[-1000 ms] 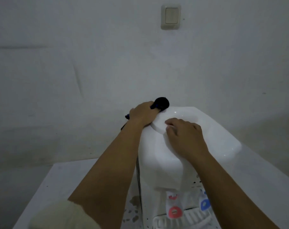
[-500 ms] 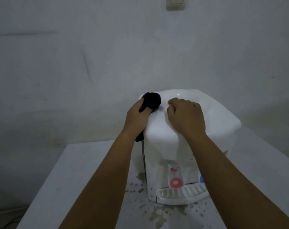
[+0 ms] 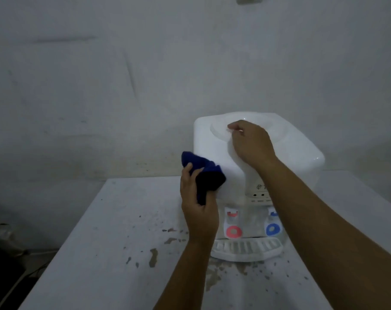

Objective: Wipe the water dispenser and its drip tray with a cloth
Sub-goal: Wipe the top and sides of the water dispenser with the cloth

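While the right hand point(image 3: 250, 142) rests curled on top of the white plastic water dispenser point(image 3: 297, 157), the left hand point(image 3: 197, 204) grips a bunched dark-blue cloth point(image 3: 206, 175) against its left side, so wiping down toward the untouched white slotted drip tray point(image 3: 246, 250) below looks next.

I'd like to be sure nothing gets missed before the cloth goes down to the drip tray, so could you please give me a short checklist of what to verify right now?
1. Cloth in hand: ok. The left hand grips the bunched blue cloth.
2. Cloth on the work: ok. It presses against the water dispenser at its front left corner.
3. Dispenser steadied: ok. The right hand rests on its top.
4. Drip tray reachable: ok. Nothing lies on its grille.
5. Red tap and blue tap free of the hands: ok.
6. Tray already wiped: cannot tell. The spotted table around it looks dirty.
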